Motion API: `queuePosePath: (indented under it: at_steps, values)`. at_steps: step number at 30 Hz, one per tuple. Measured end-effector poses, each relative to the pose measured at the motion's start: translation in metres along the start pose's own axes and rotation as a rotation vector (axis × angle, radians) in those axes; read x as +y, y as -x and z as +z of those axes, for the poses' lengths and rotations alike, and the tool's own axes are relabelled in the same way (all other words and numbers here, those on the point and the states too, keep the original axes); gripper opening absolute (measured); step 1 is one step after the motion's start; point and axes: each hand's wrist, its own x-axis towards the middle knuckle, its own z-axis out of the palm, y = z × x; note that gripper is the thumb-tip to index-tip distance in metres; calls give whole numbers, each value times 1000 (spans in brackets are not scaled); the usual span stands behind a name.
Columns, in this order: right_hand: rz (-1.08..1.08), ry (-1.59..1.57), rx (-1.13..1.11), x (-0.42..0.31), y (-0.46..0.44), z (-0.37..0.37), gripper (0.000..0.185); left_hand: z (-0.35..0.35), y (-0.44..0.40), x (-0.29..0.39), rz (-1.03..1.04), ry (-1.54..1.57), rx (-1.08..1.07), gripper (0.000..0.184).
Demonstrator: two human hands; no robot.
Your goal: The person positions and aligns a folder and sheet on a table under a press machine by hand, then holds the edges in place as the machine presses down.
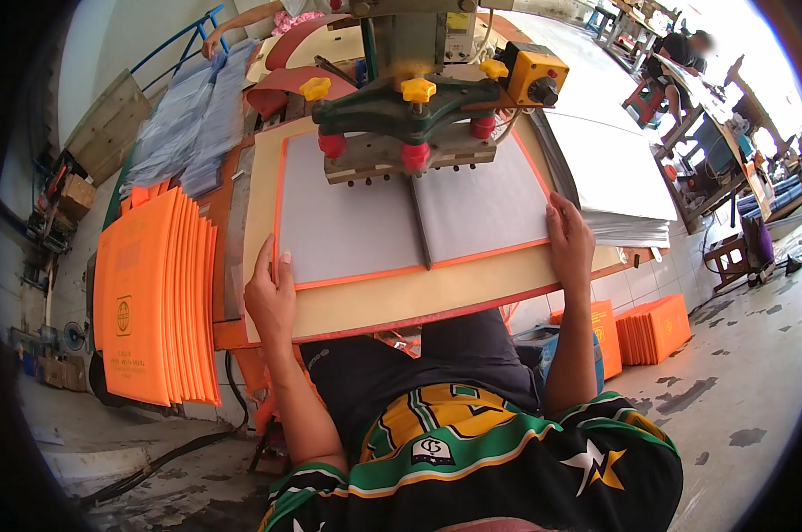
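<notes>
An opened orange-edged cover with grey inner sheets (352,230) lies flat on a tan board (401,306), under the head of a press (410,146). A dark strip runs down its middle. At the cover's left edge, my left hand (272,297) has its thumb and forefinger raised slightly apart, touching the edge. My right hand (569,239) holds the right edge of the cover, its fingers bent round the border. The press head hangs over the cover's upper part and hides some of it.
Orange covers (152,301) are stacked at the left, behind them clear plastic sheets (188,115). White sheets (605,168) are piled at the right. More orange covers (653,328) stand on the floor. Another person's hand (213,43) is at the upper left; a person (680,53) sits far right.
</notes>
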Motion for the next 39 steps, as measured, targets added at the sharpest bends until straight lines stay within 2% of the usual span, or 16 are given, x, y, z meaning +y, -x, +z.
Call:
queuePosePath:
  at_steps: [15, 27, 29, 33, 35, 39]
  values:
    - [-6, -6, 10, 0, 0, 1, 36, -2, 1, 4, -18, -14, -22, 48]
    - [1, 17, -8, 1, 2, 0, 37, 2, 3, 0, 87, 8, 36, 48]
    - [-17, 4, 5, 1, 2, 0, 37, -3, 3, 9, -1, 11, -19, 48]
    - [-3, 13, -2, 2, 2, 0, 37, -2, 4, 6, -33, 23, -44, 49]
    - [-1, 16, -1, 2, 2, 0, 37, 6, 4, -7, 106, 20, 56, 49]
    - [-10, 15, 7, 3, 3, 1, 37, 6, 4, -7, 157, 0, 80, 48]
